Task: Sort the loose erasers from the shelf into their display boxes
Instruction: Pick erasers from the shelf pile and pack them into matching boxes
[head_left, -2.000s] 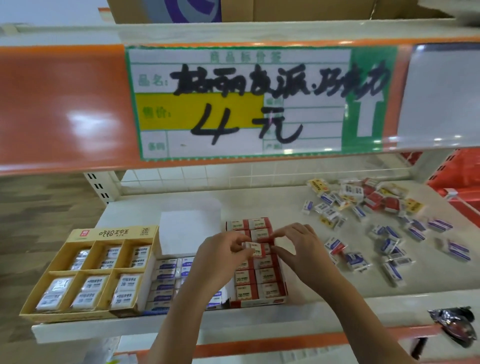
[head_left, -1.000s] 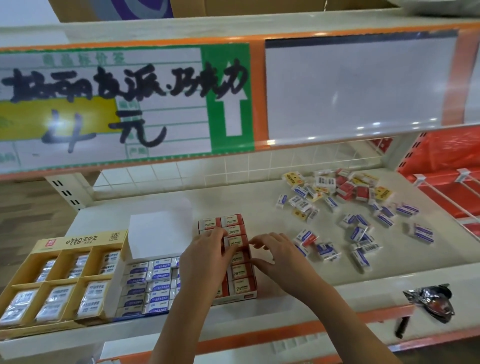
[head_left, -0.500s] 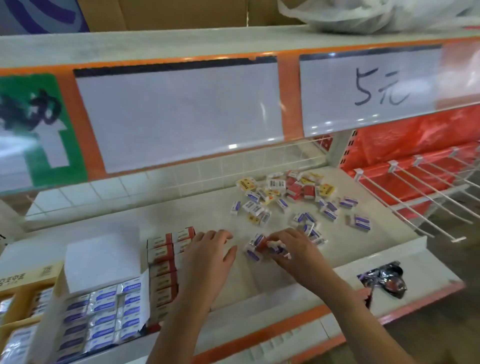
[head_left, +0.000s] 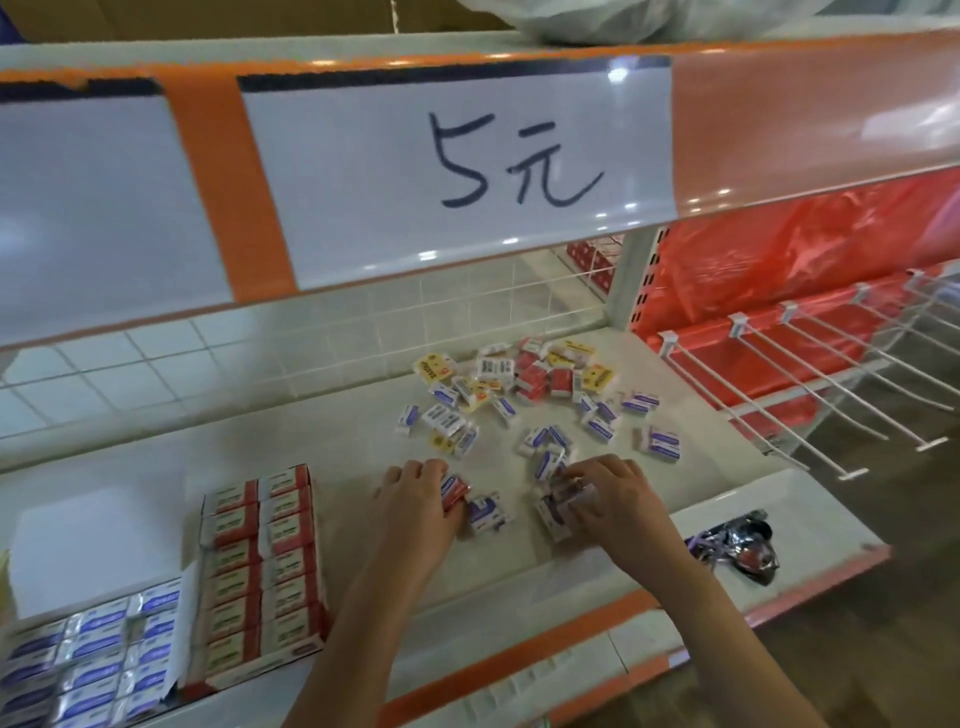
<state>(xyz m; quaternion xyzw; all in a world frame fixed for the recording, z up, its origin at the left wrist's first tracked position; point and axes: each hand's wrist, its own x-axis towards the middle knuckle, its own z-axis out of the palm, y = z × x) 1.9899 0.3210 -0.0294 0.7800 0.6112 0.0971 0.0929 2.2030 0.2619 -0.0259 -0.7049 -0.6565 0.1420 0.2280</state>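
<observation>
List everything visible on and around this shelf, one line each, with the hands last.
Red cardboard display box: one, filled with red-and-white erasers, shelf front left.
Blue-and-white eraser box: one, nearly full, far left of the red box.
Loose wrapped erasers: many, blue, red and yellow, scattered at shelf centre-right.
White price sign: one, handwritten "5元", upper shelf edge.
Orange-edged white shelf: one, holding everything.
White wire hooks: several, right bay, against red plastic.
Crumpled dark foil wrapper: one, shelf front right.
Left hand: grips a red eraser.
Right hand: grips blue erasers.
</observation>
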